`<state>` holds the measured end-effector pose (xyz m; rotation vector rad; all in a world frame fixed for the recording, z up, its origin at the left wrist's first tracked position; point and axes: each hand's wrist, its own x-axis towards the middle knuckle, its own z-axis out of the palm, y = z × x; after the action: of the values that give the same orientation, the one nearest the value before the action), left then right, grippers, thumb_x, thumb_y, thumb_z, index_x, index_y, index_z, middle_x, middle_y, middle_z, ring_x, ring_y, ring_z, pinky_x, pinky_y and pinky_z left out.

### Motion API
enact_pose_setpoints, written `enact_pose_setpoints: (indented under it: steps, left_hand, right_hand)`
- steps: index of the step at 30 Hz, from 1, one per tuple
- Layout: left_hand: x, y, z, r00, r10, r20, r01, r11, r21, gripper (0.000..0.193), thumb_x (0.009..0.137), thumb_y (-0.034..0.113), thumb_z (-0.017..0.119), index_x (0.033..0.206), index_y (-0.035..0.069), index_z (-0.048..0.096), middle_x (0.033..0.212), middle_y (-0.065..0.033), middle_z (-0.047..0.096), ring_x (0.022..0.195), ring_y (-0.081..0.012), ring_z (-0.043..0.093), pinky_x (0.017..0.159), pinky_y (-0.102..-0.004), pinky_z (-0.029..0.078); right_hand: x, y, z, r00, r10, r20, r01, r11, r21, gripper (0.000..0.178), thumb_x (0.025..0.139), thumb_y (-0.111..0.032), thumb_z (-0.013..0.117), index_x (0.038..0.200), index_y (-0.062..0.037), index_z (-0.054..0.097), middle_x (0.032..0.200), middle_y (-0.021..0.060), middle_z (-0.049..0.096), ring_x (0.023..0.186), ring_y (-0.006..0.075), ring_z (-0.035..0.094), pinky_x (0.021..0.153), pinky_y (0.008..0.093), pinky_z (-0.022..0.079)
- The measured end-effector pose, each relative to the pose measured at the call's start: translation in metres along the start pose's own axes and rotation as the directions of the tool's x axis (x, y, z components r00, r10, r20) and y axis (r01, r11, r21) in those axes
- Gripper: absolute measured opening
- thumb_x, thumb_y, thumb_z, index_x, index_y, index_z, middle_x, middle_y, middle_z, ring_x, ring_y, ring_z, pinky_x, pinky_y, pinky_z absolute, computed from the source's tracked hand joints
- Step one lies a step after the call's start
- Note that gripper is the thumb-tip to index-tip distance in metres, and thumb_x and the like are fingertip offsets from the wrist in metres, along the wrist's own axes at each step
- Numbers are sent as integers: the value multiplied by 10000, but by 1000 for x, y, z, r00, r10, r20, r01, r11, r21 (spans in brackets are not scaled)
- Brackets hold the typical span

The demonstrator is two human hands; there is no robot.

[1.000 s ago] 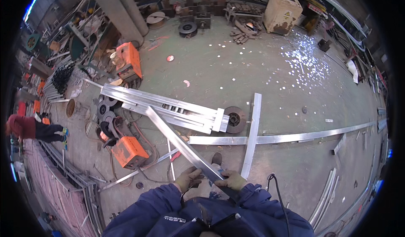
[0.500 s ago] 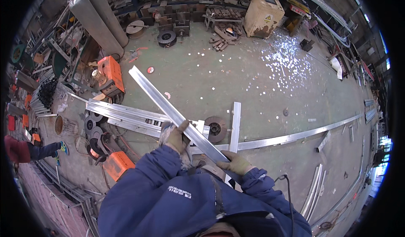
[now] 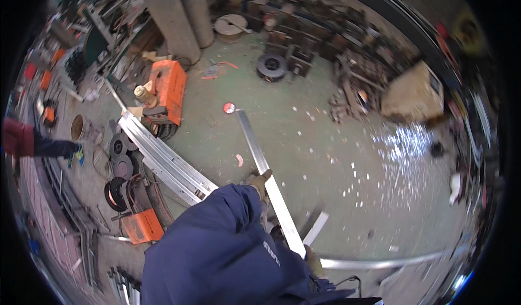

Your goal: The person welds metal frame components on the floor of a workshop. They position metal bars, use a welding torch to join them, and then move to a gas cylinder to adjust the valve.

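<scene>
A long silvery metal bar (image 3: 283, 211) slants across the front of my body, its far end pointing away over the floor. My gloved left hand (image 3: 260, 182) is closed round it about midway along. Lower down, my gloved right hand (image 3: 313, 262) grips it by its near end, partly hidden behind the bar and my jacket. To the left lies a bundle of similar metal lengths (image 3: 157, 158). Beyond my right hand a short metal piece (image 3: 316, 227) meets a long metal length (image 3: 380, 263) on the floor.
Orange machines (image 3: 169, 90) (image 3: 142, 226) stand at the left, with dark wire spools (image 3: 124, 165) beside one. A worn beige cabinet (image 3: 411, 96) stands far right, near scattered shiny scraps (image 3: 404, 147). Tall grey cylinders (image 3: 171, 20) rise at the back. At the left edge is another person's leg (image 3: 49, 145).
The view has swung round and tilted. The bar now points more straight ahead, and a flat bright face shows where its grooved side showed before. Both hands keep hold of it.
</scene>
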<state>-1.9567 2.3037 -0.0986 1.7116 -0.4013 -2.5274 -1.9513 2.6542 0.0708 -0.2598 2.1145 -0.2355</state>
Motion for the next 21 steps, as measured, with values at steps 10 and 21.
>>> enact_pose_setpoints:
  steps: [10, 21]
  left_hand:
    - [30, 197, 15, 993, 119, -22, -113, 979, 167, 303, 1019, 261, 633, 1230, 44, 650, 1100, -105, 727, 838, -197, 690, 706, -339, 562]
    - [-94, 72, -201, 860, 168, -481, -321, 912, -256, 224, 967, 261, 672, 1054, 56, 652, 959, -101, 715, 652, -187, 641, 496, -362, 469]
  right_hand:
    - [169, -264, -151, 960, -237, 148, 164, 907, 389, 441, 830, -249, 847, 1143, 30, 712, 899, 76, 725, 753, 151, 652, 675, 306, 519]
    - [269, -435, -197, 937, -237, 257, 115, 903, 413, 514, 824, -368, 868, 1054, 64, 709, 733, 82, 662, 519, 201, 594, 468, 350, 472]
